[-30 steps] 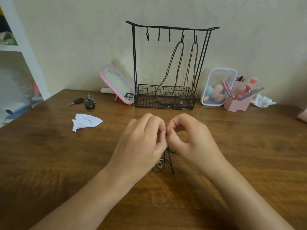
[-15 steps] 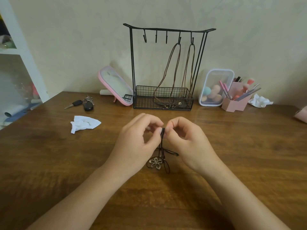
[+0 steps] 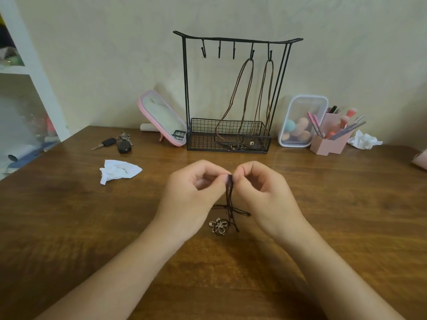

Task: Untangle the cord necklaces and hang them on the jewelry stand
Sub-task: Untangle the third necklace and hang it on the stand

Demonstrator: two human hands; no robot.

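Nearest me, both forearms reach in over the wooden table (image 3: 69, 227). The left hand (image 3: 191, 195) and right hand (image 3: 265, 195) are drawn together, fingertips of each pinched on the top of the dark cord necklace (image 3: 230, 199), which hangs in a bunched strand between them. Its flower pendant (image 3: 219, 225) rests on the table below, with loose ends splayed beside it.

I judge the cord light, limp and prone to re-knotting; it should be gripped at the bunch itself and teased apart strand by strand, not pulled by the pendant, which looks delicate.

Farther back stands the jewelry stand (image 3: 186, 88) against the wall. Two brown necklaces (image 3: 245, 88) hang from its right-hand hooks, trailing into the wire basket; three left hooks (image 3: 219, 50) are free.
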